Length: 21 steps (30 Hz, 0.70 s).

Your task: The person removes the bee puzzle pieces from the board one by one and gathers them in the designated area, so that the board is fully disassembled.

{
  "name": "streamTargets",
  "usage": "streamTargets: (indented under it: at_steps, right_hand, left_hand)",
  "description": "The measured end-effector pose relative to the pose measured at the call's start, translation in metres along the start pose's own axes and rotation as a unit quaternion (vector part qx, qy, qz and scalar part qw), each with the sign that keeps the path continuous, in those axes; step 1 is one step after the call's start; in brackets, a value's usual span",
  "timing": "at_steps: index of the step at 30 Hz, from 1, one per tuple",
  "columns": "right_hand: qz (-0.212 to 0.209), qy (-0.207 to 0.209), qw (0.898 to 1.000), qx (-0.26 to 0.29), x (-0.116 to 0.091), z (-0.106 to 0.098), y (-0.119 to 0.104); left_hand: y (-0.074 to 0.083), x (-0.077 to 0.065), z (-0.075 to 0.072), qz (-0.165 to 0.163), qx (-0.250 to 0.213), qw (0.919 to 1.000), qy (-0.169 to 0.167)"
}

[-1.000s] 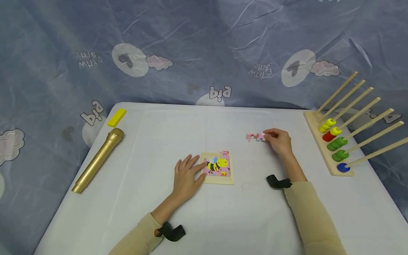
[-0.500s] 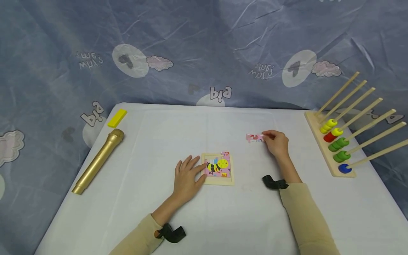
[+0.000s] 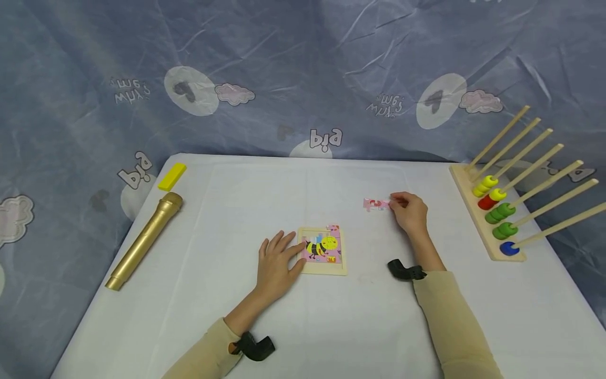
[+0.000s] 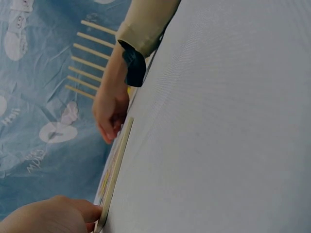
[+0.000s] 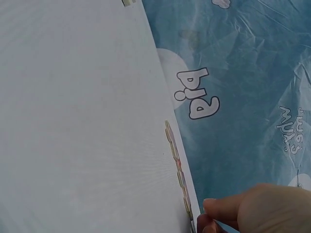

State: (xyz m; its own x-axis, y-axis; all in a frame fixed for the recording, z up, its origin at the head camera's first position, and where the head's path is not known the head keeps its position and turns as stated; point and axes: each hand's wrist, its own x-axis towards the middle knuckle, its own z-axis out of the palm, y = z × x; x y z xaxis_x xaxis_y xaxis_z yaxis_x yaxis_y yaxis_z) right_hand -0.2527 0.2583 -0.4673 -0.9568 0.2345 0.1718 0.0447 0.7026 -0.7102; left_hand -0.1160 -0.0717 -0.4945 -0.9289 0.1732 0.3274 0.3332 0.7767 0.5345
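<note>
A square wooden puzzle board point(image 3: 323, 269) with a bee picture lies mid-table in the head view. One pink puzzle piece point(image 3: 333, 228) sits across the board's upper right rim. My left hand point(image 3: 276, 266) rests beside the board with spread fingers, index finger and thumb touching its left side. Farther back and to the right, a short strip of pink puzzle pieces point(image 3: 375, 203) lies flat on the table. My right hand point(image 3: 411, 213) pinches the right end of this strip between thumb and fingers, covering part of it. In the right wrist view the strip point(image 5: 178, 167) shows edge-on.
A gold microphone point(image 3: 145, 239) and a yellow block point(image 3: 172, 176) lie along the table's left side. On the right stands a wooden peg counter point(image 3: 487, 221) with coloured beads and long slanted pegs. Grey-blue printed cloth point(image 3: 303, 79) hangs behind the white table point(image 3: 236, 189).
My right hand has shifted slightly left, bringing the pink piece against its neighbour; the gap between them has closed. My left hand and the board have stayed put.
</note>
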Motion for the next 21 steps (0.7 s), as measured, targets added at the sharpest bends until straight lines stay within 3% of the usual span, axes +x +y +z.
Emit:
streamTargets:
  at_steps: [11, 14, 18, 21]
  right_hand:
    - [0.024, 0.043, 0.994, 0.097, -0.001, 0.000, -0.011]
    - [0.035, 0.017, 0.986, 0.160, -0.004, 0.000, -0.022]
    - [0.063, -0.037, 0.966, 0.249, -0.013, 0.003, -0.036]
    - [0.069, -0.077, 0.960, 0.259, -0.021, 0.005, -0.045]
  left_hand:
    - [-0.002, -0.002, 0.000, -0.007, -0.001, 1.0000, -0.003]
    - [-0.002, -0.002, -0.001, -0.008, -0.001, 1.0000, -0.004]
    - [-0.002, -0.002, 0.000, -0.007, 0.001, 1.0000, -0.003]
    - [-0.001, -0.001, 0.001, -0.005, 0.000, 1.0000, -0.003]
